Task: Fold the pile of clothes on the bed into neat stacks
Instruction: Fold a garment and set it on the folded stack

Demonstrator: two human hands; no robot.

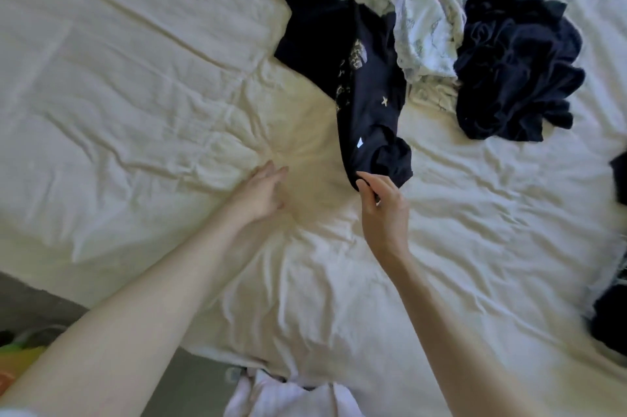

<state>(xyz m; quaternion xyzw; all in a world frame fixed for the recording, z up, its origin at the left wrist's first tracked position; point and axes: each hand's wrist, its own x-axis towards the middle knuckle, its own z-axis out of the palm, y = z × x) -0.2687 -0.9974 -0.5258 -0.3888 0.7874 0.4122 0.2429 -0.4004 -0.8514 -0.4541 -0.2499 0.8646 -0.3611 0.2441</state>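
Observation:
A dark navy T-shirt with a pale print and small stars lies stretched across the white bed, running from upper middle down toward me. My right hand pinches its near bunched end between thumb and fingers. My left hand hovers just left of it, fingers relaxed and holding nothing. Behind the shirt lies a crumpled white patterned garment. To the right of that sits a rumpled dark navy garment.
More dark clothing shows at the right edge of the bed. The bed's near left edge drops to a grey floor, where a yellow-green object lies. White fabric hangs at the bottom middle.

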